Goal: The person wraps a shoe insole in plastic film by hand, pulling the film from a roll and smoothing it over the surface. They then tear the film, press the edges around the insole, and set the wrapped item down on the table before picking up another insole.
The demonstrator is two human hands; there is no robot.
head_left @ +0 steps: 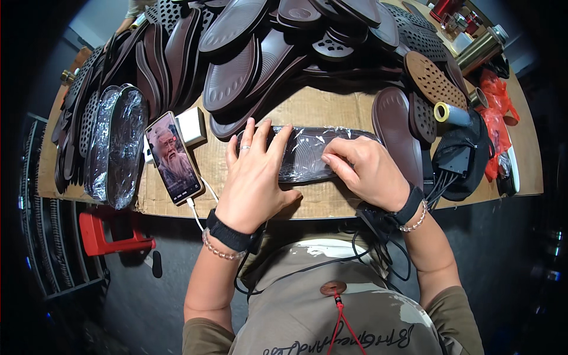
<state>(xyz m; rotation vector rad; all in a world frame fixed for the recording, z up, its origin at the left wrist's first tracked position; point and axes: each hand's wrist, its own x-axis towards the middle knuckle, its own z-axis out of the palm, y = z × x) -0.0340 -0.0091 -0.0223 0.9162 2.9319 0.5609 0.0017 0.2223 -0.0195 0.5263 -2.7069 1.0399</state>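
Note:
A pair of dark brown insoles wrapped in clear plastic film (305,157) lies crosswise on the cardboard before me. My left hand (255,168) rests over its left end, fingers spread and palm down. At its right part, my right hand (365,168) is closed, with thumb and forefinger pinched at the film; its other fingers are curled under and partly hidden. A dark insole (399,127) lies just beyond the right hand. Another film-wrapped pair (121,142) stands at the left.
Piles of brown insoles (234,77) cover the far side. Left of my hand, a phone (173,157) playing a video leans on a white box (190,126), its cable trailing near my wrist. Rightward are a film roll (454,115), a black cap-like item with cables (461,163) and red plastic bags (497,100).

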